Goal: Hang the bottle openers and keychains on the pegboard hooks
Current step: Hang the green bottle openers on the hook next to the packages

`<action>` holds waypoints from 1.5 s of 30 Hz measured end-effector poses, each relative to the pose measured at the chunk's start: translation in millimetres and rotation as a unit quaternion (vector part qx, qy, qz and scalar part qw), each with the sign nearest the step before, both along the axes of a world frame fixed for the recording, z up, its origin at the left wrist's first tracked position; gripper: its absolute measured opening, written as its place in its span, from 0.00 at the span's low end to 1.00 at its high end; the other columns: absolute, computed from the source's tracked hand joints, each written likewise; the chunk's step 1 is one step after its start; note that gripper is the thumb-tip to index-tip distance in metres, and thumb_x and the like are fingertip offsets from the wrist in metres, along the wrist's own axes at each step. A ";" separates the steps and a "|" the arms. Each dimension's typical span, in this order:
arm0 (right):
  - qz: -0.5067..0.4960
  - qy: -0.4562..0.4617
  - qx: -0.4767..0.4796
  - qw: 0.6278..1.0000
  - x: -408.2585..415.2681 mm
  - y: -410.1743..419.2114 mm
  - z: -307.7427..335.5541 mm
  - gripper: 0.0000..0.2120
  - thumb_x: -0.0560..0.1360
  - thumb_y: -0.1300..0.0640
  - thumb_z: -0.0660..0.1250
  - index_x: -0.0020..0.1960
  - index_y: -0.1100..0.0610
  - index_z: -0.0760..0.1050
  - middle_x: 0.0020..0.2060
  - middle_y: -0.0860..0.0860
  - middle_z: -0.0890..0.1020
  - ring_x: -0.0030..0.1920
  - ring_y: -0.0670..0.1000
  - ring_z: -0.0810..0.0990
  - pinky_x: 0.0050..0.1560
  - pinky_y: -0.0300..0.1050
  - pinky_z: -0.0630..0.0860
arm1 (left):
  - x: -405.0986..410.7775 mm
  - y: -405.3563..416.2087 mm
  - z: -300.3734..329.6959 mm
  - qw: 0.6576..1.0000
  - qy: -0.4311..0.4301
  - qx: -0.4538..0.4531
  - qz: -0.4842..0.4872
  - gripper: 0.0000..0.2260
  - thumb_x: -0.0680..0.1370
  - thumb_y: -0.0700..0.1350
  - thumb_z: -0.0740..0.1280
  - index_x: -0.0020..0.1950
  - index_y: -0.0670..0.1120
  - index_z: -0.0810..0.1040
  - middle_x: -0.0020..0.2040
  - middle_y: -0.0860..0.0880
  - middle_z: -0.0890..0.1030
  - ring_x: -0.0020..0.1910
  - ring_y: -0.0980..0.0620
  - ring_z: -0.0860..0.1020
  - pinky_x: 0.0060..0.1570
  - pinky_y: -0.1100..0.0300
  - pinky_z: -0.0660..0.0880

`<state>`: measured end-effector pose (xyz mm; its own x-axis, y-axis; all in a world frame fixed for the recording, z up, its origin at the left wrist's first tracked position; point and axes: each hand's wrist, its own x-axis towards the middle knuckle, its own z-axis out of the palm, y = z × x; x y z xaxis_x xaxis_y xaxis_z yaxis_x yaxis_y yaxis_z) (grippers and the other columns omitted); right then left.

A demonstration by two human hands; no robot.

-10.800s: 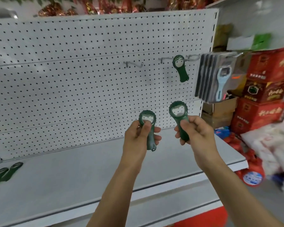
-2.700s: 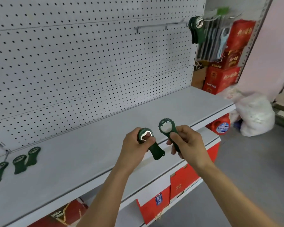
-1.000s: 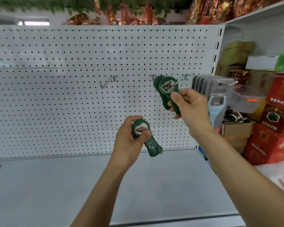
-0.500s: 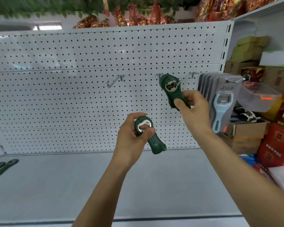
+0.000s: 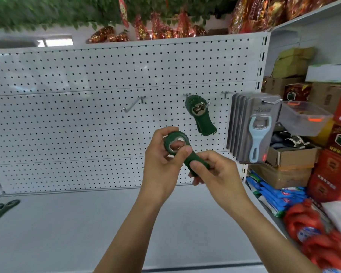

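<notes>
- Both hands have hold of one green bottle opener (image 5: 182, 152) in front of the white pegboard (image 5: 67, 125), below the loaded middle hook (image 5: 206, 105).
- The left hand (image 5: 161, 160) curls round the opener's round head, its thumb lying across the metal opening.
- The right hand (image 5: 215, 172) pinches the handle end between thumb and curled fingers.
- On the middle hook hangs a bunch of green openers (image 5: 200, 117), swung at a slant.
- Left of that hook, a bare hook (image 5: 133, 104) juts from the board.
- Right of it, carded blue openers (image 5: 259, 131) hang in a stack.
- Far down to the left, two more green openers (image 5: 0, 208) lie on the grey shelf (image 5: 67, 233).
</notes>
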<state>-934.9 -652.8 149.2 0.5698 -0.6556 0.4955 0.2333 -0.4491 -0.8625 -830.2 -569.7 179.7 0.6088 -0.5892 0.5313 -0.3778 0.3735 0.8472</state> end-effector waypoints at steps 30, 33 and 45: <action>-0.096 -0.034 0.043 0.994 14.8 -67.5 32.8 0.03 0.78 0.59 0.65 0.46 0.54 0.77 0.35 0.55 0.82 0.28 0.48 0.78 0.25 0.41 0.71 | 8.2 3.9 -58.9 0.906 -0.308 0.220 0.189 0.19 0.78 0.59 0.62 0.68 0.58 0.69 0.58 0.61 0.77 0.55 0.62 0.75 0.56 0.59 0.71; -0.093 -0.025 0.066 0.993 15.2 -67.3 20.0 0.02 0.78 0.58 0.65 0.49 0.55 0.76 0.38 0.54 0.83 0.31 0.48 0.79 0.29 0.44 0.74 | 8.1 4.6 -69.3 0.903 -0.301 0.234 0.198 0.18 0.78 0.58 0.63 0.67 0.57 0.71 0.57 0.60 0.78 0.55 0.61 0.75 0.55 0.59 0.72; -0.036 0.216 -0.076 0.973 -20.2 -4.9 -132.9 0.10 0.78 0.50 0.64 0.58 0.46 0.74 0.51 0.37 0.80 0.53 0.38 0.78 0.57 0.41 0.75 | -4.7 47.3 -148.0 0.903 -0.187 0.328 0.204 0.19 0.78 0.61 0.58 0.66 0.57 0.72 0.56 0.59 0.79 0.51 0.62 0.77 0.50 0.66 0.74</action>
